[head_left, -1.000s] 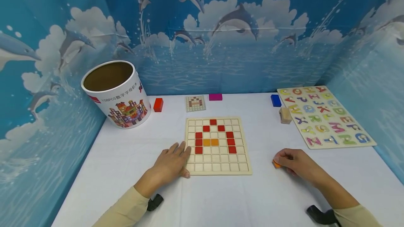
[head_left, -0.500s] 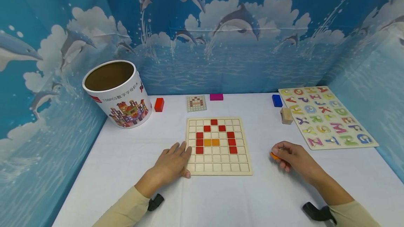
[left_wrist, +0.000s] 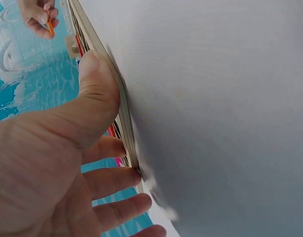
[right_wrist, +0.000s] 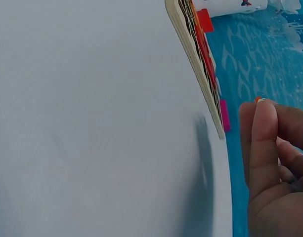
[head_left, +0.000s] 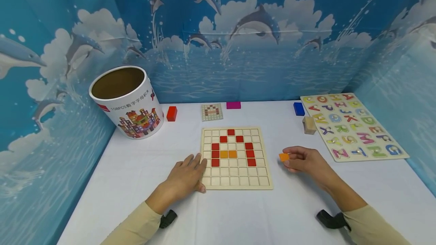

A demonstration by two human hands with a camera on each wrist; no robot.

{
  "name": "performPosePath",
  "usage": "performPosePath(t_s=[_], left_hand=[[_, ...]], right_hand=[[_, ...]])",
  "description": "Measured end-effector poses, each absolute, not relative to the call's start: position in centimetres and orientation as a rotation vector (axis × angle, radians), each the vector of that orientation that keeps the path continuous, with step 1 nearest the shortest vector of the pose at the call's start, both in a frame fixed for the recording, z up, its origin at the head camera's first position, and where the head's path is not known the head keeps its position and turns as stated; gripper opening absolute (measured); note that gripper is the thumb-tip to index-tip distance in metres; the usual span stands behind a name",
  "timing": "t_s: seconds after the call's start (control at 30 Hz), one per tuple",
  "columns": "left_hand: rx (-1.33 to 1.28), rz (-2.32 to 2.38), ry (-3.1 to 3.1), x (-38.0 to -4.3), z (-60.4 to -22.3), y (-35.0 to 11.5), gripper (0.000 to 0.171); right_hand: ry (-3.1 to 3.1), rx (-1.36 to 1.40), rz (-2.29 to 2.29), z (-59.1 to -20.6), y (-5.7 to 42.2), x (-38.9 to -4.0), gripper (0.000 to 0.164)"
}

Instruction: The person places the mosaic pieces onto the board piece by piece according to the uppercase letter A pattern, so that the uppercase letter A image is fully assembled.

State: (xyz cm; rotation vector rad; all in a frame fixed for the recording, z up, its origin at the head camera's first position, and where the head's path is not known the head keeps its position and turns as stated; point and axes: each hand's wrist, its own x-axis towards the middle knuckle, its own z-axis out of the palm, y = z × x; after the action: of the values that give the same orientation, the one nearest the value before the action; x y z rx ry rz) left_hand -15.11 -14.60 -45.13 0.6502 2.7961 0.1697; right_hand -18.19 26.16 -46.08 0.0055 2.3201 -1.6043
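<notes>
A wooden grid board (head_left: 235, 180) lies on the white table, with several red square tiles (head_left: 249, 146) in an arch and two orange tiles (head_left: 228, 154) side by side within it. My left hand (head_left: 184, 175) rests at the board's left edge, fingers spread and straight; in the left wrist view its thumb (left_wrist: 99, 89) touches the board's side. To the right of the board, my right hand (head_left: 304, 162) pinches a small orange square tile (head_left: 284, 157) between thumb and fingers, raised above the table. In the right wrist view the fingers hide most of that tile.
Behind the board lies a small pattern card (head_left: 212, 112). A red block (head_left: 172, 113), a magenta block (head_left: 233, 105), a blue block (head_left: 299, 109) and a plain wooden block (head_left: 309, 125) sit around it. A large bucket (head_left: 136, 112) stands left, an alphabet board (head_left: 354, 127) right.
My right hand has lifted the orange tile from the table and moved left toward the grid board, turning the tile so its flat face shows. The left hand stays put.
</notes>
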Motion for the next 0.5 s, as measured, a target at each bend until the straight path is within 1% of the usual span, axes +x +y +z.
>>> performPosePath(t_s=[0.13, 0.23, 0.5], left_hand=[[0.653, 0.153, 2.802, -15.1, -45.1, -14.6, 0.095], [0.652, 0.134, 2.806, -15.2, -45.1, -14.6, 0.094], [0.655, 0.089, 2.802, -15.2, -45.1, -14.5, 0.095]], right_hand=[[2.350, -0.006, -1.559, -46.0, 24.1, -19.4, 0.055], [2.359, -0.030, -1.551, -45.9, 22.3, -20.5, 0.050], [2.506, -0.239, -1.419, -46.4, 18.2, -23.1, 0.034]])
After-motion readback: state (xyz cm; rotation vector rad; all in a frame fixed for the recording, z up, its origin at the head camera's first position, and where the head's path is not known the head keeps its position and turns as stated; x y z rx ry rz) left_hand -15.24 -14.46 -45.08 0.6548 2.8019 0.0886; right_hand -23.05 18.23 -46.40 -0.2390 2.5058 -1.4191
